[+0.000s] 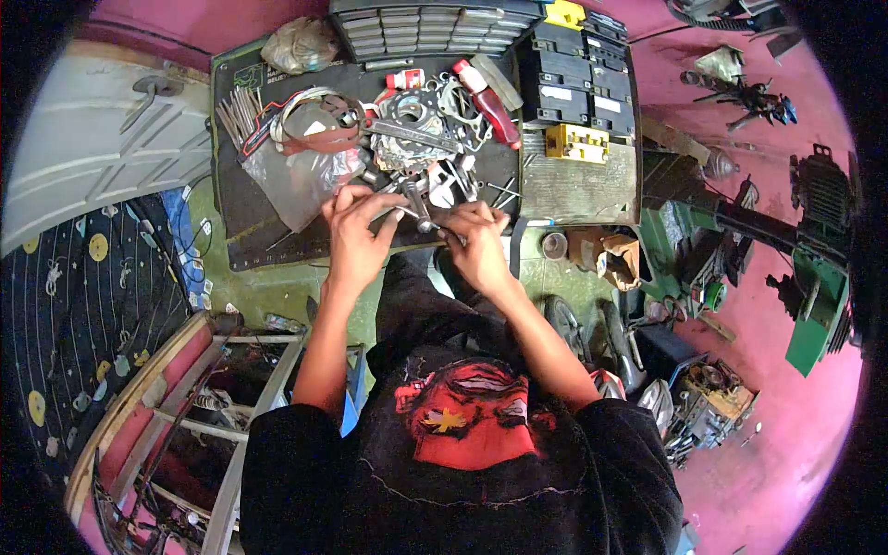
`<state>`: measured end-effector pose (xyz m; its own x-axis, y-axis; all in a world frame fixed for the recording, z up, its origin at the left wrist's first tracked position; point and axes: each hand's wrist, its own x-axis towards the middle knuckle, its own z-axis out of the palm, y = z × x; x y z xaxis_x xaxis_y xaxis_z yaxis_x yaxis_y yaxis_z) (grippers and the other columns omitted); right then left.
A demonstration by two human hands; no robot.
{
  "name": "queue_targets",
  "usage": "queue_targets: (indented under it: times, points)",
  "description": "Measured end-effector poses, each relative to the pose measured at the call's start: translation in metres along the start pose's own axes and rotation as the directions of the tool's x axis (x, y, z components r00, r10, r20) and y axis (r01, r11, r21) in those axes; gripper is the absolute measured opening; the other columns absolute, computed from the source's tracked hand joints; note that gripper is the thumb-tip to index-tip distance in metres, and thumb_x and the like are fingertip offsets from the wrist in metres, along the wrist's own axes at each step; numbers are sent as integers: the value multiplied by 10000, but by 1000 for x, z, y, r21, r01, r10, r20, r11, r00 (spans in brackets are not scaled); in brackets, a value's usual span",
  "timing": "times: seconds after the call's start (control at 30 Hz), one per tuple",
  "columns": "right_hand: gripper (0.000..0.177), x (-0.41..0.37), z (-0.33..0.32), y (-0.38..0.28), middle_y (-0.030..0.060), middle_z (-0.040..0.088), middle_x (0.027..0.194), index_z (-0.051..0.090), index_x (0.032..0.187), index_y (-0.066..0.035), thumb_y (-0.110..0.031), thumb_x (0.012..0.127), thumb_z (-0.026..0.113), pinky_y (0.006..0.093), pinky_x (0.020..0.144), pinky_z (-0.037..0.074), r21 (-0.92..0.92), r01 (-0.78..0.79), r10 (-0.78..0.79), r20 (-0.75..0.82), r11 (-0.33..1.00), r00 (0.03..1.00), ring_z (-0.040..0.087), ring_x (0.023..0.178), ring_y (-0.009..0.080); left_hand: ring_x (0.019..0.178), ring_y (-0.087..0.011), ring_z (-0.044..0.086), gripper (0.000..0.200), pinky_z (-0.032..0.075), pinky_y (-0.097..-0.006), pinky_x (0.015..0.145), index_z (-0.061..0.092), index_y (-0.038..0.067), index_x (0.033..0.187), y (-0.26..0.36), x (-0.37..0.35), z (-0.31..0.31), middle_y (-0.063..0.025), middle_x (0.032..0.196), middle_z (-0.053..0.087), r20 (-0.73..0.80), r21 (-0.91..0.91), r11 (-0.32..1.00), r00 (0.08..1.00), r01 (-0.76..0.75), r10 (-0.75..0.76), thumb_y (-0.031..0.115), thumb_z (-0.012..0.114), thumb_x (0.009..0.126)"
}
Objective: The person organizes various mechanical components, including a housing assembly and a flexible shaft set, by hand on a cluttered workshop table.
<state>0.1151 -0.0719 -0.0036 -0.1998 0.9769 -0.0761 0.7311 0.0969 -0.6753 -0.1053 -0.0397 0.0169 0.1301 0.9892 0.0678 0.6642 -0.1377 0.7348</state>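
No legible text, brand or number anywhere. White labels on the black cases (564, 92) too small to read; print on the red bottle (490, 106) and the red-and-white tube (404, 80) blurred.

Count recorded at the bench. Hands of mine: two, left hand (356, 236) and right hand (478, 248). Metal shaft (418, 211) between them: one. Black tray (242, 222): one. Red bottles: two, a long red bottle (490, 104) and a short red bottle (405, 80). Yellow blocks: two, the upper yellow block (564, 14) and the lower yellow block (576, 142). Plastic bags: two, a clear bag (298, 180) and a crumpled bag (301, 44). Bundle of thin rods (239, 113): one; I could not count the single rods. Green machine (814, 310): one.
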Motion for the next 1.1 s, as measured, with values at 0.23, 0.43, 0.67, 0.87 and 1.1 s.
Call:
queue_targets:
  times: [0.23,0.43,0.67,0.87,1.1]
  points:
    - [284,-24,-52,7,25,732,1015,808,1072,-131,-73,795,813,498,1075,339,-84,-40,29,-121,996,992,619,1121,252,1029,-220,621,228,362,-411,983,807,178,1059,48,16,13,8,984,767,78,-64,994,992,-92,97,132,818,836]
    - [261,-55,-88,15,18,715,975,816,1075,-156,-124,815,812,513,1079,323,-149,-166,125,-249,975,960,600,1126,254,1028,-223,629,223,357,-415,1015,822,167,1063,84,35,39,-10,986,787,194,-140,963,948,-229,253,124,806,844]
    - [235,-78,-121,22,31,715,940,808,1044,-146,-153,810,830,501,1071,326,-138,-279,209,-382,950,900,595,1077,276,1036,-234,596,202,358,-432,987,839,184,1015,132,60,70,-5,940,734,309,-195,882,826,-430,471,191,839,814]
    - [203,-86,-148,36,39,711,910,799,998,-128,-174,805,842,503,1045,339,-160,-308,204,-464,938,862,603,1047,291,1050,-254,569,236,361,-429,950,843,204,1018,165,74,97,-20,938,684,281,-231,802,751,-551,597,278,870,796]
    - [177,-74,-194,78,27,704,876,798,941,-121,-178,782,849,502,1009,356,-167,-222,97,-548,961,831,617,999,266,1117,-283,568,312,348,-450,991,829,192,1064,217,93,118,-60,1021,707,336,-140,870,804,-472,490,377,866,815]
